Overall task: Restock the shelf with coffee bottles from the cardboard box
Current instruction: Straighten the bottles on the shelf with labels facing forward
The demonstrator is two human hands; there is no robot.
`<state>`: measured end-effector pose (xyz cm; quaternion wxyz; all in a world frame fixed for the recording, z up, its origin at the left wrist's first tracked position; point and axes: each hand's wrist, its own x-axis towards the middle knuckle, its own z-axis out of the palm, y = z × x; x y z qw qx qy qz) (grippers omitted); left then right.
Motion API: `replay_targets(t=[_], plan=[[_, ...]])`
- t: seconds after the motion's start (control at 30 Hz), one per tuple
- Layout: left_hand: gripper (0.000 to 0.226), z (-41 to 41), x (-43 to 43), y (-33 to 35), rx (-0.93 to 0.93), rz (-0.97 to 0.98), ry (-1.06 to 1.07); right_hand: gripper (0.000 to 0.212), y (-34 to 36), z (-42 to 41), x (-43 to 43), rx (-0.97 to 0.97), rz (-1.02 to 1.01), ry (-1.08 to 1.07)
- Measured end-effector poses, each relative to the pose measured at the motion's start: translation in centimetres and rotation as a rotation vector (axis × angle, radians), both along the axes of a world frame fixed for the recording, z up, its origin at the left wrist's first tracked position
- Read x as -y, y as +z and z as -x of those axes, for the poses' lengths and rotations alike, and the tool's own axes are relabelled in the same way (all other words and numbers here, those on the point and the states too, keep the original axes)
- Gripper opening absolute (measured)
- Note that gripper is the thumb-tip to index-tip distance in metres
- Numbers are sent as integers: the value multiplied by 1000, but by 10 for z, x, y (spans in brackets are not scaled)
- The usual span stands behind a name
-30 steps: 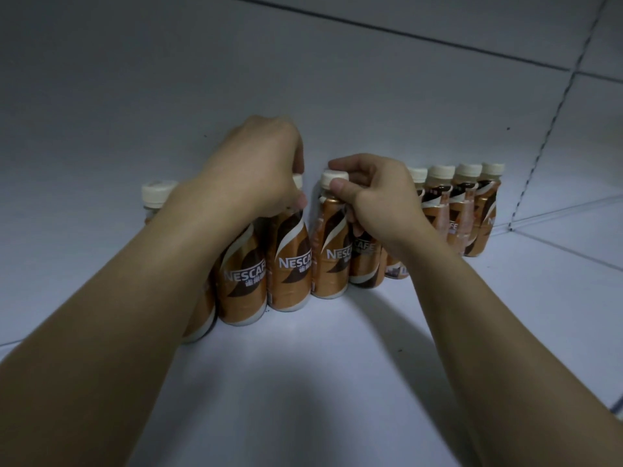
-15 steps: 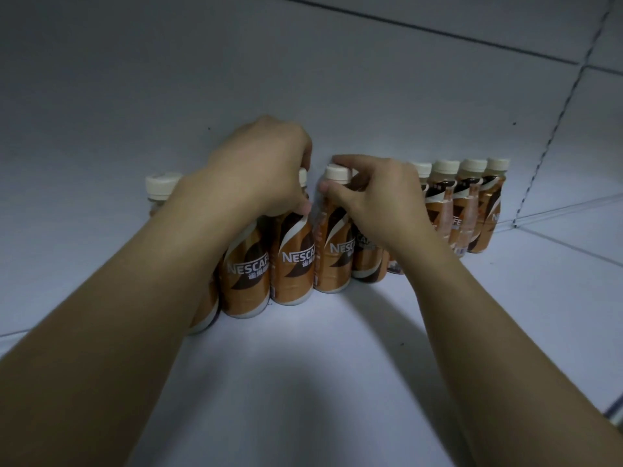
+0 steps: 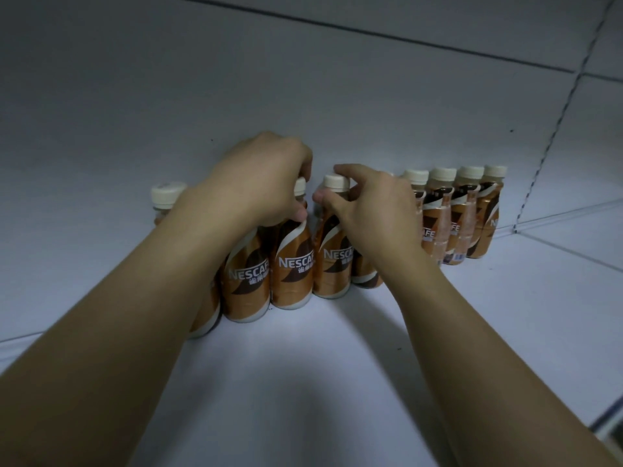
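1. White metal shelf deck [image 3: 303, 382], dimly lit, backed by a plain white rear panel [image 3: 168, 79]; a perforated upright strip [image 3: 559, 106] runs down the right side. No cardboard box is in view.

2. Small brown-and-copper plastic coffee bottles with cream screw caps [image 3: 293, 264] stand upright in a single row against the rear panel, sides touching or nearly so.

3. Left hand [image 3: 256, 183]: fingers curled down over the cap and neck of one bottle near the row's middle. Whether it grips firmly or only rests there cannot be told.

4. Right hand [image 3: 367, 214]: thumb and forefinger arched loosely about the cap of the neighbouring bottle [image 3: 333, 261], fingers partly spread; contact looks light.

5. Handling judgement: filled bottles of modest weight, stiff-walled, with a glossy sleeve likely to slip. The narrow neck under the cap is the sound hold. A tall, narrow form topples easily, and one falling may knock down its neighbours.

6. Clearances: generous open deck in front of the row. The front edge lies out of view, save perhaps at the lower right corner.
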<state>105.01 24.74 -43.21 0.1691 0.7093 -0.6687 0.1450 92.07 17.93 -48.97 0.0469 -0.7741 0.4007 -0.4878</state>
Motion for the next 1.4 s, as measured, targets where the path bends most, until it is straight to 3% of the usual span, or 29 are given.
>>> replay_targets(t=[0.13,0.4,0.67,0.77,0.93,1.4], plan=[[55,1,-6,5,87,-11,15,61,15,12,-1,-53,-17,-4],[59,35,9,14,54,84,-50,31,45,59,40,87,29,-157],[56,77,64,11,92,-32,-107,44,0,83,67,13,-5,-142],[41,79,75,4,117,28,-118,50,-7,78,73,-11,6,-158],[44,78,80,-2,85,95,-132,56,-7,73,79,2,10,-238],[52,79,84,-9,-83,162,-84,35,-11,80,76,344,-221,114]])
